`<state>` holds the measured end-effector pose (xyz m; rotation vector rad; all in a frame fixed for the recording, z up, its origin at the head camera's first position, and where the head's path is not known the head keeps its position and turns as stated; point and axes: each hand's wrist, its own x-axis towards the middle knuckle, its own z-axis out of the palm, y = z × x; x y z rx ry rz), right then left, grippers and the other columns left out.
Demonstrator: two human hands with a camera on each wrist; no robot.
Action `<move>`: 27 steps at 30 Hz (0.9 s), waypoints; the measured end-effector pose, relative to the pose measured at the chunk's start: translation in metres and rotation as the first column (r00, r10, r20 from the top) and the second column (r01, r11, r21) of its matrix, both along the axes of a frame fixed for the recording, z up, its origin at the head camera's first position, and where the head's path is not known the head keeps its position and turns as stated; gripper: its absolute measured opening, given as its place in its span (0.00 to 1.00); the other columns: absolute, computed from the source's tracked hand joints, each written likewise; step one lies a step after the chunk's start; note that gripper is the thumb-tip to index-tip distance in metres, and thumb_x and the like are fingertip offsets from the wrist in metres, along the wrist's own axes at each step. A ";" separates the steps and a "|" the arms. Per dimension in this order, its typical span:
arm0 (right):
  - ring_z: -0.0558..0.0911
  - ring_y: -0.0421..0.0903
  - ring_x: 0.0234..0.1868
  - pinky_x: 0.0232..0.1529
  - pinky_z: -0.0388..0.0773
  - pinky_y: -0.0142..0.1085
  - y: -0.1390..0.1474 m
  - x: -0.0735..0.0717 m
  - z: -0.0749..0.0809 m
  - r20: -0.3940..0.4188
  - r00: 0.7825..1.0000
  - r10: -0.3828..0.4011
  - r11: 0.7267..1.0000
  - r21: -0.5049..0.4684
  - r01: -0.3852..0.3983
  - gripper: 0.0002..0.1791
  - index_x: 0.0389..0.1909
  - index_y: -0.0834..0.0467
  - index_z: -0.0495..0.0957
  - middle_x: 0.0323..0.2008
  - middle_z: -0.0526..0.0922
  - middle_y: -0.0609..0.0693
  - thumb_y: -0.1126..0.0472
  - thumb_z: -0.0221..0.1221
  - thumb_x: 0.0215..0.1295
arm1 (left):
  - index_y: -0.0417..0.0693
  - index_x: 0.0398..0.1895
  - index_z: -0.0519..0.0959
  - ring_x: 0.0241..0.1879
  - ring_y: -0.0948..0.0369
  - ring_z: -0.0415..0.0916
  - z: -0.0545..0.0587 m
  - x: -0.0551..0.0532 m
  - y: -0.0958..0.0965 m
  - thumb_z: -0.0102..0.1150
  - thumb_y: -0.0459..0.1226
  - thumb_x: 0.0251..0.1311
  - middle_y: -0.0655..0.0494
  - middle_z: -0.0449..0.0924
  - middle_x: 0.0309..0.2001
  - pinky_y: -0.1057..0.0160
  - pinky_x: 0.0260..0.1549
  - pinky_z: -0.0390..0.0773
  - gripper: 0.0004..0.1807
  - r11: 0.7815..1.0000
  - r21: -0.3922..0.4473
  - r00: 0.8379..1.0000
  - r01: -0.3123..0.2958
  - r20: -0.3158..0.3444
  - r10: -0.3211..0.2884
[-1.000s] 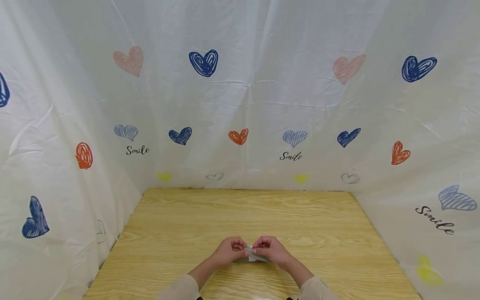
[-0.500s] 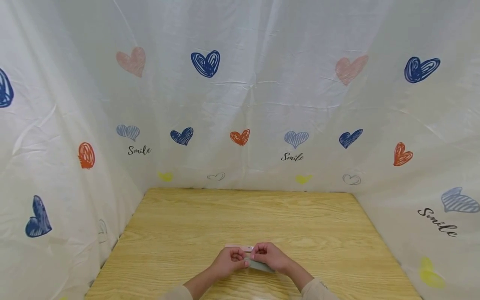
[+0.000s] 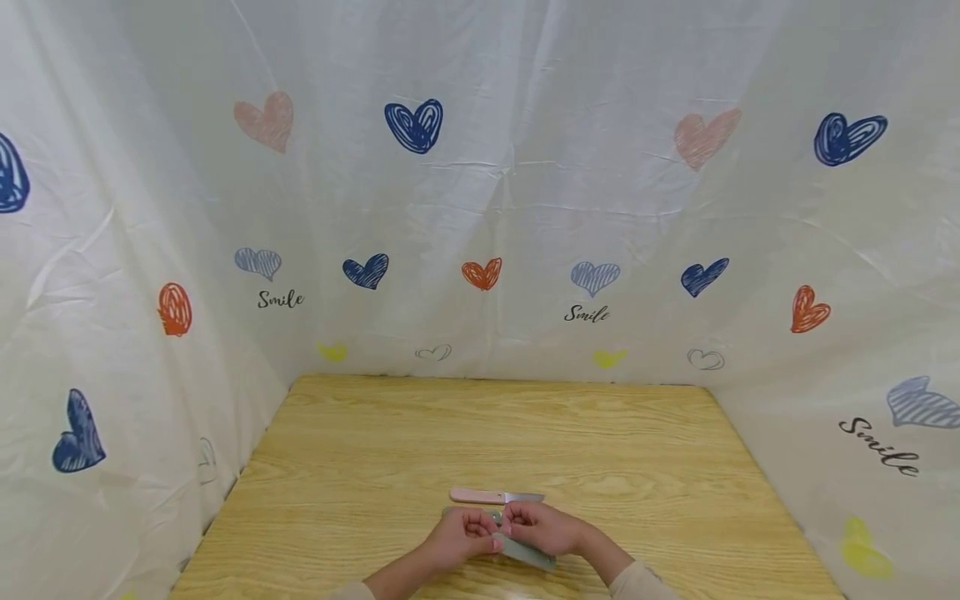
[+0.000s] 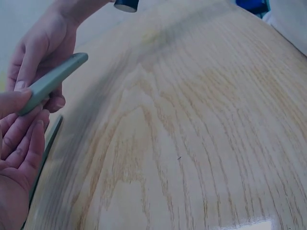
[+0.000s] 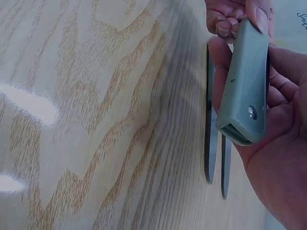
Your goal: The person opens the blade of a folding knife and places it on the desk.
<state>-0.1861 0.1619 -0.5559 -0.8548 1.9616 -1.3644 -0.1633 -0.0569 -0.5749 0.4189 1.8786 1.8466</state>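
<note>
Both hands hold a grey-green folding knife [image 3: 528,554] low over the table. It has a round rivet and a slot at one end in the right wrist view; no blade shows on it. My left hand [image 3: 452,537] pinches its left end between thumb and fingers. Behind it, my right hand [image 3: 543,529] curls its fingers around the handle, partly hidden. Just beyond the hands lies an unfolded knife with a pink handle [image 3: 476,495], blade to the right. A second knife with a green handle [image 3: 452,509] lies nearer, mostly covered by the hands.
The wood-grain table [image 3: 360,450] extends around the hands. A white curtain [image 3: 525,208] printed with hearts encloses it at the back and sides. Two blades lie side by side in the right wrist view.
Both hands have drawn back toward the person, with the folding knife between them. The pink knife and part of the green one on the table have come into sight behind the hands.
</note>
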 end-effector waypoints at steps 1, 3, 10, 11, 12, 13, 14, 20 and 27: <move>0.64 0.27 0.23 0.26 0.60 0.20 0.000 0.001 0.000 -0.004 1.000 0.007 1.000 0.000 -0.007 0.13 0.41 0.69 0.70 0.24 0.67 0.40 0.60 0.46 0.75 | 0.23 0.37 0.76 0.26 0.69 0.78 -0.001 0.000 0.000 0.65 0.29 0.56 0.63 0.77 0.23 0.74 0.30 0.81 0.13 1.000 0.006 1.000 0.000 0.008 0.000; 0.63 0.28 0.22 0.25 0.59 0.20 0.000 0.001 0.000 -0.015 1.000 0.011 1.000 -0.005 -0.011 0.13 0.41 0.69 0.70 0.24 0.66 0.40 0.61 0.46 0.75 | 0.21 0.37 0.75 0.27 0.67 0.79 -0.002 0.000 0.001 0.64 0.28 0.57 0.63 0.77 0.23 0.73 0.31 0.82 0.14 1.000 0.018 1.000 0.000 0.024 0.000; 0.65 0.27 0.25 0.27 0.61 0.19 -0.002 0.004 -0.003 -0.066 0.996 -0.055 0.998 0.007 0.055 0.12 0.40 0.65 0.72 0.26 0.68 0.39 0.59 0.47 0.75 | 0.20 0.38 0.74 0.27 0.67 0.79 -0.004 0.000 0.002 0.63 0.28 0.57 0.63 0.77 0.22 0.67 0.34 0.85 0.15 0.999 0.023 0.998 -0.031 0.048 0.030; 0.65 0.27 0.25 0.27 0.62 0.19 -0.002 0.004 -0.003 -0.066 0.996 -0.060 0.998 0.008 0.061 0.12 0.40 0.65 0.72 0.26 0.68 0.39 0.59 0.47 0.75 | 0.20 0.38 0.74 0.27 0.68 0.79 -0.003 0.000 0.002 0.63 0.28 0.57 0.63 0.77 0.22 0.67 0.35 0.85 0.15 0.999 0.023 0.998 -0.036 0.051 0.035; 0.66 0.27 0.25 0.27 0.62 0.19 -0.002 0.004 -0.004 -0.068 0.995 -0.066 0.998 0.005 0.067 0.12 0.39 0.65 0.72 0.26 0.69 0.40 0.59 0.47 0.75 | 0.20 0.38 0.74 0.27 0.67 0.79 -0.003 0.000 0.002 0.63 0.28 0.57 0.63 0.77 0.22 0.66 0.35 0.85 0.15 0.999 0.027 0.998 -0.038 0.054 0.036; 0.66 0.27 0.25 0.27 0.62 0.19 -0.002 0.004 -0.004 -0.060 0.996 -0.068 0.998 0.002 0.069 0.13 0.39 0.65 0.72 0.26 0.69 0.40 0.59 0.47 0.75 | 0.19 0.38 0.74 0.27 0.67 0.79 -0.002 0.000 0.002 0.63 0.28 0.57 0.63 0.77 0.22 0.64 0.36 0.86 0.15 0.999 0.030 0.998 -0.034 0.052 0.033; 0.66 0.27 0.25 0.27 0.62 0.19 -0.001 0.004 -0.004 -0.043 0.997 -0.065 0.998 -0.006 0.065 0.13 0.39 0.66 0.72 0.26 0.70 0.41 0.59 0.47 0.75 | 0.19 0.38 0.74 0.27 0.67 0.79 -0.001 0.001 0.002 0.63 0.28 0.57 0.63 0.77 0.23 0.62 0.37 0.86 0.14 0.999 0.036 0.998 -0.030 0.057 0.028; 0.67 0.28 0.27 0.29 0.63 0.19 0.001 0.004 -0.005 0.060 0.998 0.023 0.999 -0.050 -0.020 0.16 0.41 0.70 0.69 0.28 0.71 0.41 0.57 0.50 0.74 | 0.23 0.38 0.76 0.28 0.69 0.78 0.001 0.003 0.001 0.63 0.27 0.56 0.62 0.78 0.24 0.65 0.38 0.86 0.11 0.999 0.049 0.997 0.013 0.071 -0.016; 0.65 0.27 0.27 0.30 0.63 0.19 0.002 0.006 -0.005 0.048 0.998 0.028 0.998 -0.055 -0.025 0.14 0.42 0.69 0.70 0.28 0.69 0.41 0.59 0.49 0.74 | 0.16 0.40 0.72 0.27 0.70 0.78 -0.001 0.006 0.000 0.63 0.27 0.56 0.64 0.77 0.24 0.71 0.34 0.84 0.17 0.995 0.088 0.997 0.036 0.061 -0.042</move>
